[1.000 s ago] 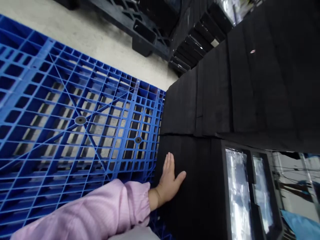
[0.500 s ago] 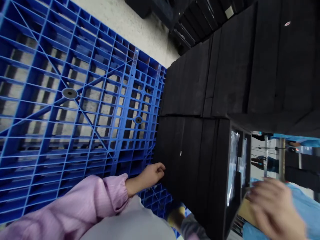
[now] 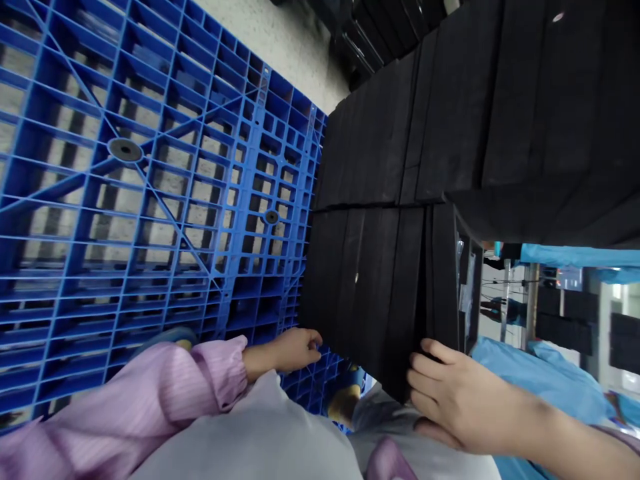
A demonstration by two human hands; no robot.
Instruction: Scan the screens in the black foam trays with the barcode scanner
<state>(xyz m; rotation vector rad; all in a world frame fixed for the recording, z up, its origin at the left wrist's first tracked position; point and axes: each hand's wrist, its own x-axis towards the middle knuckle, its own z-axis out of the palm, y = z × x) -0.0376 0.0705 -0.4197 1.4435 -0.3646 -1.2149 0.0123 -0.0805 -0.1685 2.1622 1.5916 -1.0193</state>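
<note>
A stack of black, foam-like trays stands on a blue plastic pallet, tipped sideways in this view. At the stack's near right, the end tray has a dark gap between it and its neighbour. My right hand grips that tray by its lower edge, fingers wrapped over the side. Inside the tray's open face, shiny clear-wrapped contents show in part. My left hand is loosely closed with nothing visible in it, just beside the stack's lower left corner; whether it touches the stack I cannot tell.
The blue grid pallet fills the left side. Another black stack adjoins the near one. More dark trays lie beyond on the floor. At right are blue sheets and a metal post.
My right hand has moved left from the tray's open side onto its lower edge and now grips it. A yellowish piece by that hand is out of sight. The end tray's gap has widened.
</note>
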